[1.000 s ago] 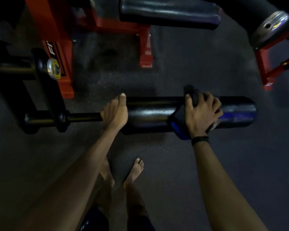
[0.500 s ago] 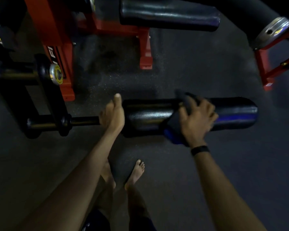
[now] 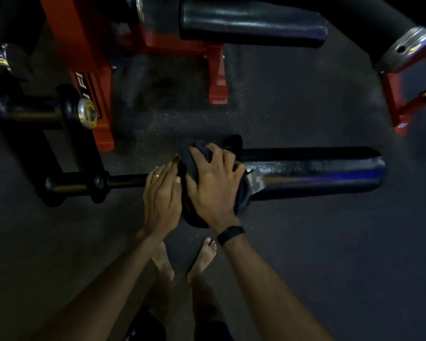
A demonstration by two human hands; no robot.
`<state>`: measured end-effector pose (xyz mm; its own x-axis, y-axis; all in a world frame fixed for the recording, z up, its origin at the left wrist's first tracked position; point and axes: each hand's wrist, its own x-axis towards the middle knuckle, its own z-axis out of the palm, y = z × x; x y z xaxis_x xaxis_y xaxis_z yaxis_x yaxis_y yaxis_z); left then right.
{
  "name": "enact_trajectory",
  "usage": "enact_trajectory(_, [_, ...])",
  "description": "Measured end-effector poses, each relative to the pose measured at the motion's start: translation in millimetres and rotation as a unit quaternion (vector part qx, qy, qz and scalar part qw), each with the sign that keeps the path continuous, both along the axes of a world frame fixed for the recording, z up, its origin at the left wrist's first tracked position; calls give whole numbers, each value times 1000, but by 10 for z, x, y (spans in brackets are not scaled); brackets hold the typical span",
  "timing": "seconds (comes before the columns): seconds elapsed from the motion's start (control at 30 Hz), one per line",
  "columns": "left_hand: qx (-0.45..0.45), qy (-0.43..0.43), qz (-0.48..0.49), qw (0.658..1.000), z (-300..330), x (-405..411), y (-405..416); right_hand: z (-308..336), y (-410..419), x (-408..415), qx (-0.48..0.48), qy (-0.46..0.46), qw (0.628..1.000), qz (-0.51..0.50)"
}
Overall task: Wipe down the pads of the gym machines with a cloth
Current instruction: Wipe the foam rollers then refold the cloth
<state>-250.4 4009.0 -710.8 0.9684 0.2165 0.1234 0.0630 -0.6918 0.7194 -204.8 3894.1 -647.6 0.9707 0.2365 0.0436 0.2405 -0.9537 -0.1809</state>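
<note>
Floor (image 3: 305, 254) of dark rubber, red machine frame (image 3: 89, 70) at upper left. Black roller pad (image 3: 312, 172) lying left to right, free end right of both hands. Dark cloth (image 3: 197, 153) pressed under right hand (image 3: 214, 183), fingers spread. Left hand (image 3: 161, 193) alongside, fingers straight, touching pad's near end.

Left end of the roller pad (image 3: 312, 172) is sitting hidden under the dark cloth (image 3: 194, 215) and both hands. Cloth is merging with the dim floor, edges hard to trace. Left hand (image 3: 161, 195) fingertips are disappearing behind the cloth. Far pad (image 3: 251, 23) and red frame (image 3: 84, 57) are running off the top edge. Frame lettering is partly covered, unreadable.
</note>
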Motion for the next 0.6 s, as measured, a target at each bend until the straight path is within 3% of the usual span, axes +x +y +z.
enact_trajectory(0.1, [-159,112,142,971,315,356,-137,0,-802,215,-18,-18,997,-77])
enact_trajectory(0.2, [-124,266,150,944,414,683,-264,45,-1613,507,-39,-24,970,-240])
enact_trajectory(0.3, [-61,229,136,962,402,645,-312,62,-1656,734,-45,5,953,-300])
enact_trajectory(0.37, [-38,156,111,981,338,498,-332,44,-1292,639,-99,13,956,-274])
enact_trajectory(0.43, [-50,112,76,990,267,330,-336,49,-735,406,-91,8,973,-212])
enact_trajectory(0.53, [-20,81,11,996,152,25,-282,68,75,18,-36,-14,996,-82])
enact_trajectory(0.6, [-43,110,13,993,184,-76,-179,103,273,-62,-25,-10,1000,-15])
